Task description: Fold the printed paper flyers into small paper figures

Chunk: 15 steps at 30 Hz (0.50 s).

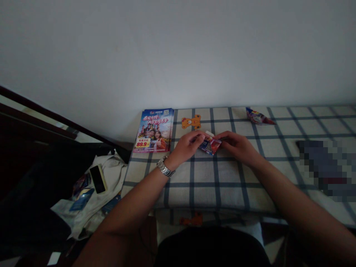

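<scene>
My left hand [192, 142], with a metal watch [165, 166] on the wrist, pinches the left side of a small folded flyer [210, 145] printed in blue, red and orange. The right edge of that flyer is between the fingers of my right hand [233, 144]. A white strip of it shows at the top, between both hands. The flyer is low over the checked tablecloth; whether it touches the cloth I cannot tell. Left of my hands lies a stack of flyers [153, 130] with a blue and pink print.
A pointed folded paper [258, 117] lies near the wall at the back right. A dark blurred-out object [324, 163] is at the right. Lower left, a phone [98, 179] rests on a white bag [112, 174]. The tablecloth [204, 189] carries a bear print.
</scene>
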Each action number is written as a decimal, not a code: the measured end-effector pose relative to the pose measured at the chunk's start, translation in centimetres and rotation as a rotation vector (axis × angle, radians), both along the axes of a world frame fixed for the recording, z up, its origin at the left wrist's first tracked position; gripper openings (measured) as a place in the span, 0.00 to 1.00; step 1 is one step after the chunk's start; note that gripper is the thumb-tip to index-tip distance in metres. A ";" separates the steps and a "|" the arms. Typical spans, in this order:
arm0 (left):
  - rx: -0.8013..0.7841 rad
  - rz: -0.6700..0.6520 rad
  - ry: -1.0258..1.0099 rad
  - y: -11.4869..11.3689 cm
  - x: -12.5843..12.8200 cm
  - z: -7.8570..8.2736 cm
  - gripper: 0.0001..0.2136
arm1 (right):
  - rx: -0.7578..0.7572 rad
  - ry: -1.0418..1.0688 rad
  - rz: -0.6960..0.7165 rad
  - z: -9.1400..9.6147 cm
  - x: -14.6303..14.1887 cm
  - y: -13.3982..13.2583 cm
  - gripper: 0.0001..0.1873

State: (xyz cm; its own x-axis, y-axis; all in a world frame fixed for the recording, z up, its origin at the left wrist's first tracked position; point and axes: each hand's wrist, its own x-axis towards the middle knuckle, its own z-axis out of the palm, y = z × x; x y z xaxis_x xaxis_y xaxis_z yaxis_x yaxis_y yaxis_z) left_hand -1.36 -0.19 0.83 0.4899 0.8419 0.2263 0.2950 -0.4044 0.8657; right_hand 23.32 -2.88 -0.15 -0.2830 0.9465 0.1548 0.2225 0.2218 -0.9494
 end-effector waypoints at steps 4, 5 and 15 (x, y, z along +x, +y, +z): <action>-0.015 0.042 -0.007 0.2 0.1 -0.2 0.13 | 0.032 -0.052 0.047 0.7 0.1 -0.3 0.14; -0.015 0.048 -0.009 0.2 0.1 -0.2 0.13 | 0.043 -0.070 0.052 0.8 0.1 -0.4 0.14; -0.062 -0.028 -0.108 -0.2 0.4 -0.7 0.09 | -0.032 0.083 -0.002 -0.1 -0.6 -0.1 0.16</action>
